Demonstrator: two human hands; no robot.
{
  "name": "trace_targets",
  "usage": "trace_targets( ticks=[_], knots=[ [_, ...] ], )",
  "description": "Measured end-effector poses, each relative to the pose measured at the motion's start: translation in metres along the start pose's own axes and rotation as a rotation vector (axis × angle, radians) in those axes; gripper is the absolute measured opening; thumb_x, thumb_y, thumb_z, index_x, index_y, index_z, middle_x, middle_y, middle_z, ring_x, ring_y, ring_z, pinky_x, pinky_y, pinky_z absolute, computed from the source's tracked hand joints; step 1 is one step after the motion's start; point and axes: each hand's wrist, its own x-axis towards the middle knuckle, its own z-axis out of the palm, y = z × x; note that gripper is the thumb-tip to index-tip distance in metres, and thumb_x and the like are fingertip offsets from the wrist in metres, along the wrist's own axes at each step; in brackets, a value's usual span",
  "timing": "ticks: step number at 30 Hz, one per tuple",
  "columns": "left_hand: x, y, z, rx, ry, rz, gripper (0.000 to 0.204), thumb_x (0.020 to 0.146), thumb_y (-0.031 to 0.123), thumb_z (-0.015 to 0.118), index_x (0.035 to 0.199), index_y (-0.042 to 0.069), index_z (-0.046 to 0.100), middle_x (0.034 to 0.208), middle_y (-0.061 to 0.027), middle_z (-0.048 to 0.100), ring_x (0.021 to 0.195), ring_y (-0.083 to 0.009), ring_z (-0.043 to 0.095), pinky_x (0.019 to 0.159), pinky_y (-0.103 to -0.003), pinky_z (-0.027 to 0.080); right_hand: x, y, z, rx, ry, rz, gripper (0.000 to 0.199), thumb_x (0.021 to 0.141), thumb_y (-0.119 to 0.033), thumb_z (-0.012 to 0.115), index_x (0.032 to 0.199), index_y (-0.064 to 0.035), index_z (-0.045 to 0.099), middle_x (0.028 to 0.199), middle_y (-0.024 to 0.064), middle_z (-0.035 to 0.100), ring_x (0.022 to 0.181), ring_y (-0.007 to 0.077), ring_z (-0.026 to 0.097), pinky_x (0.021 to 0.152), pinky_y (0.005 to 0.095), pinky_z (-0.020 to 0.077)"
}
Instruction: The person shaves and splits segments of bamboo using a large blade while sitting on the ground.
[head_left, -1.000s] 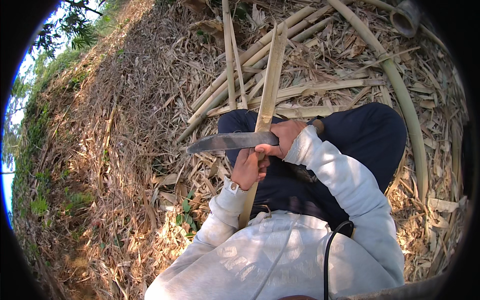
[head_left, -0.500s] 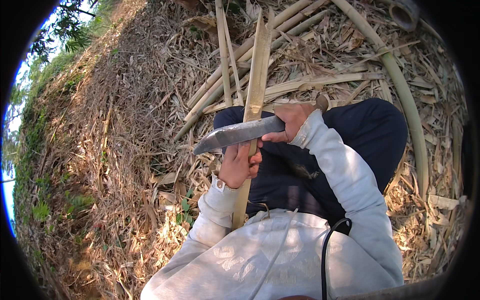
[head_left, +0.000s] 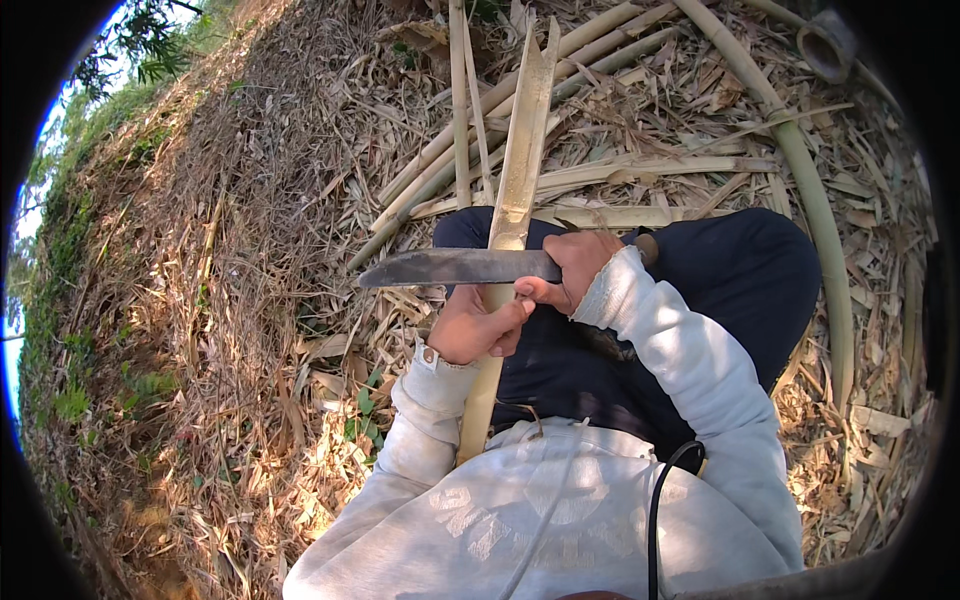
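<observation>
A split bamboo strip (head_left: 523, 160), hollow side up, runs from my waist out past my knees. Near its lower part my left hand (head_left: 478, 325) is closed round it. My right hand (head_left: 580, 268) grips a machete (head_left: 455, 267) by its handle, whose wooden end (head_left: 647, 247) sticks out behind the fist. The broad dark blade lies crosswise over the strip, just beyond my left hand, with its tip to the left. My right thumb meets my left thumb beside the strip. The blade hides part of the strip, so I cannot tell whether its edge cuts in.
Dry bamboo leaves and shavings (head_left: 250, 250) cover the ground. Several bamboo poles (head_left: 440, 150) lie ahead of my crossed legs, and a long curved pole (head_left: 815, 200) bends along my right. A hollow bamboo end (head_left: 826, 48) shows at far right. A black cable (head_left: 655, 510) hangs over my shirt.
The machete's blade has turned from slanting down leftward to nearly level, its tip shifting left and up. My right hand has moved slightly nearer me, its thumb now against my left hand.
</observation>
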Motion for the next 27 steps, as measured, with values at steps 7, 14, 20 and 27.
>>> trace_targets(
  ticks=[7, 14, 20, 27],
  knots=[
    [0.002, 0.001, 0.024, 0.203, 0.091, -0.001, 0.020, 0.086, 0.016, 0.074, 0.088, 0.006, 0.057, 0.061, 0.0044, 0.052, 0.042, -0.0050, 0.046, 0.037, -0.024, 0.034, -0.007, 0.002, 0.004, -0.017, 0.093, -0.020, 0.082, 0.077, -0.083, 0.047, 0.081, -0.0038, 0.067, 0.077, 0.0165, 0.068, 0.076, 0.0368, 0.068, 0.072, 0.0464, 0.0545],
    [-0.003, 0.002, 0.042, 0.336, 0.237, -0.029, 0.028, 0.092, 0.030, 0.069, 0.086, 0.005, 0.056, 0.056, 0.0031, 0.050, 0.039, -0.0067, 0.045, 0.036, -0.024, 0.033, -0.004, 0.022, 0.002, -0.074, 0.265, -0.157, 0.081, 0.073, -0.083, 0.051, 0.077, -0.0040, 0.067, 0.073, 0.0144, 0.068, 0.070, 0.0345, 0.069, 0.068, 0.0458, 0.0547],
    [-0.037, -0.013, 0.034, 0.144, 0.278, -0.152, 0.037, 0.099, 0.036, 0.056, 0.077, 0.008, 0.046, 0.052, 0.0012, 0.040, 0.038, -0.0080, 0.037, 0.036, -0.025, 0.026, 0.036, 0.083, -0.037, 0.190, 0.463, 0.328, 0.086, 0.083, -0.082, 0.039, 0.068, -0.0013, 0.064, 0.059, 0.0201, 0.058, 0.067, 0.0391, 0.065, 0.064, 0.0461, 0.0504],
    [-0.041, 0.017, 0.005, -0.055, 0.265, -0.067, 0.047, 0.104, 0.049, 0.034, 0.094, 0.006, 0.051, 0.052, 0.0005, 0.037, 0.036, -0.0087, 0.035, 0.035, -0.024, 0.028, 0.047, 0.098, -0.039, 0.635, 0.704, 0.071, 0.081, 0.091, -0.073, 0.038, 0.062, 0.0013, 0.054, 0.049, 0.0122, 0.046, 0.049, 0.0228, 0.048, 0.052, 0.0353, 0.0389]
  ],
)
